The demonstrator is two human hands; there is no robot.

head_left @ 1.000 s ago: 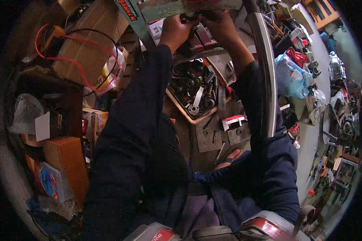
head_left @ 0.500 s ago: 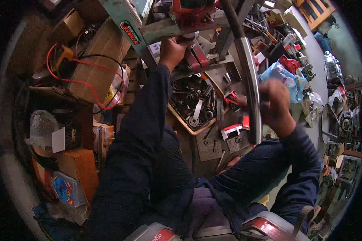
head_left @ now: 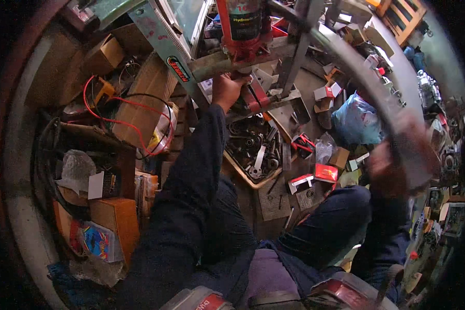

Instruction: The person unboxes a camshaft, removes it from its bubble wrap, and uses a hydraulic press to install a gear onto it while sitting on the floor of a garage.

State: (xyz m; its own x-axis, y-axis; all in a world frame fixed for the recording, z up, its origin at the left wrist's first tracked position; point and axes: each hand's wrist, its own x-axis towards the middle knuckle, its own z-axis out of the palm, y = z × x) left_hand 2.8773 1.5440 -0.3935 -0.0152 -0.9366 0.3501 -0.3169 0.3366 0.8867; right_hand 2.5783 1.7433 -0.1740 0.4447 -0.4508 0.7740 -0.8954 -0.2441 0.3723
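My left hand (head_left: 227,90) reaches under the crossbeam (head_left: 243,58) of a press frame. Its fingers are closed round a small part whose shape is hidden by the beam and the fingers. Right beside them sits a red metal block (head_left: 254,95). A red bottle jack (head_left: 238,28) stands on the crossbeam above. On the right, my right hand (head_left: 400,160) is smeared by motion, its fingers wrapped round the long metal jack handle (head_left: 354,64), which slants down from the jack toward the right.
Below the press lies a tray (head_left: 253,184) heaped with metal parts. Red boxes (head_left: 326,173) and a blue plastic bag (head_left: 357,121) lie to the right. Cardboard boxes (head_left: 149,93) and a red cable (head_left: 124,123) are on the left. A green press upright (head_left: 157,39) rises beside my left hand.
My right hand has swung the jack handle outward to the right, from near-upright to a slant. My left hand stays under the crossbeam. The whole view has shifted slightly.
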